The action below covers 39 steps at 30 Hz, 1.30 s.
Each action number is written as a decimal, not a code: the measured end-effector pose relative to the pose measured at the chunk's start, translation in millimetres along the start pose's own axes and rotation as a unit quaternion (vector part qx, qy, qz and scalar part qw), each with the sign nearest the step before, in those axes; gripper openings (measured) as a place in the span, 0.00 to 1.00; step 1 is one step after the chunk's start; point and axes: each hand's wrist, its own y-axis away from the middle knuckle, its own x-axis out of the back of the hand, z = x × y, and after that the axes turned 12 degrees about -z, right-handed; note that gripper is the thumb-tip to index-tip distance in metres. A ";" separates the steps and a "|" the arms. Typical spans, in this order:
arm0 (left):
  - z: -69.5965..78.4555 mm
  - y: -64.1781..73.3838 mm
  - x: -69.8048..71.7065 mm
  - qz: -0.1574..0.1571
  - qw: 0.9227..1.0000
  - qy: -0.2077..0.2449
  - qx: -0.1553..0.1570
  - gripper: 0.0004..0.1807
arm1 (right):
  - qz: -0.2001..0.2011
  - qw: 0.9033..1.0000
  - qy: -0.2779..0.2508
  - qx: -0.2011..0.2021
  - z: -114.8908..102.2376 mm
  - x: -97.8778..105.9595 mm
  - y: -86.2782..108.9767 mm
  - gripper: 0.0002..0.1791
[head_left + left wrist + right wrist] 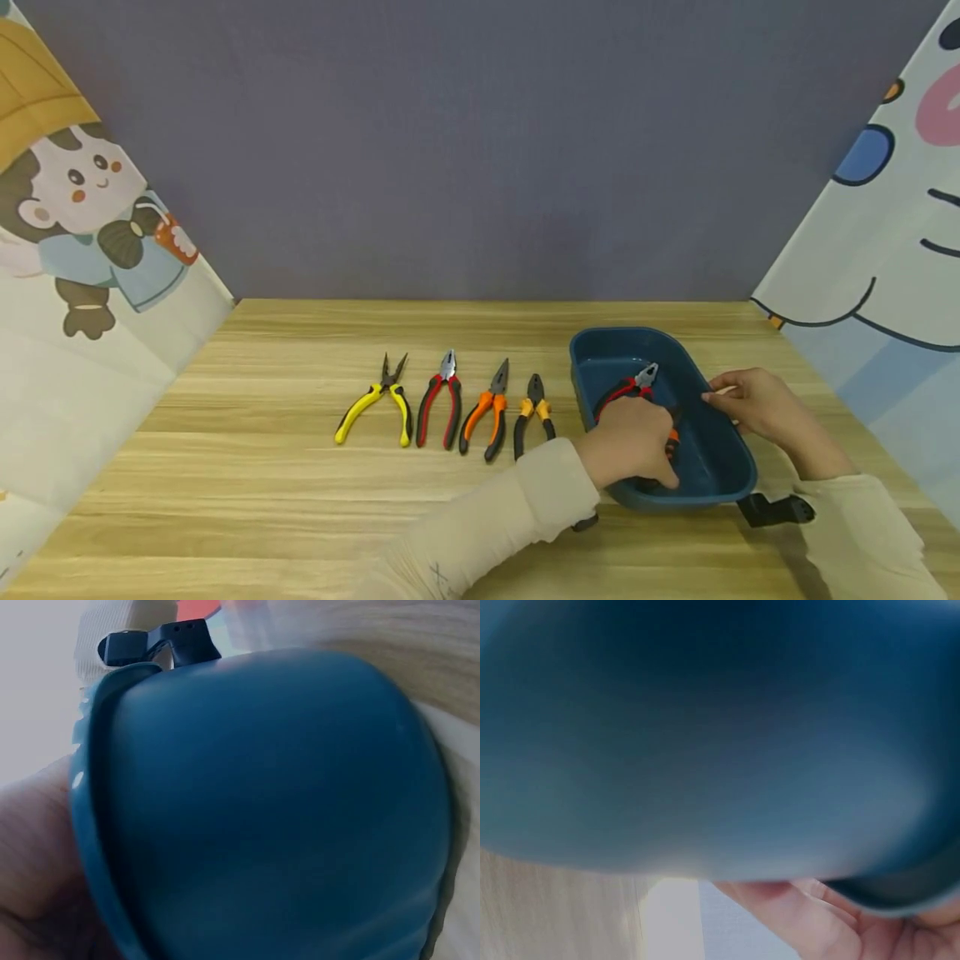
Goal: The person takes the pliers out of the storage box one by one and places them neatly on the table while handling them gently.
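A dark blue plastic bin point(705, 454) stands at the right of the wooden table. My left hand point(633, 437) reaches over its near left side and down inside, its fingers largely hidden; I cannot tell what they hold. By that hand in the bin lie red-and-black pliers point(647, 377), and an orange-and-black handle point(672, 442) shows beside the thumb. My right hand point(757, 408) pinches the bin's right rim, thumb on top. In the right wrist view its fingers point(802, 919) lie against the bin's wall point(705, 787). The left wrist view is mostly bin wall point(270, 802).
Left of the bin several pliers lie in a row: yellow-handled pliers point(375, 404), red-and-black pliers point(439, 400), orange-and-black pliers point(486, 412) and yellow-and-black pliers point(535, 410). A grey panel point(480, 150) closes off the back; cartoon-printed panels flank the table point(262, 500).
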 end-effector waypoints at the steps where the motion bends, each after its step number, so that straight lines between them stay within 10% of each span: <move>1: -0.8 1.0 0.8 0.002 1.000 0.002 0.000 0.17 | 0.001 1.000 0.001 -0.001 0.1 0.1 -0.1 0.21; 23: -9.2 27.2 23.5 0.022 1.000 0.005 -0.017 0.18 | -0.001 1.000 0.005 -0.004 -2.5 1.5 1.3 0.20; 39: -44.6 51.7 26.5 0.039 0.997 0.052 -0.045 0.20 | 0.011 1.000 0.007 0.005 -1.5 -1.4 1.2 0.18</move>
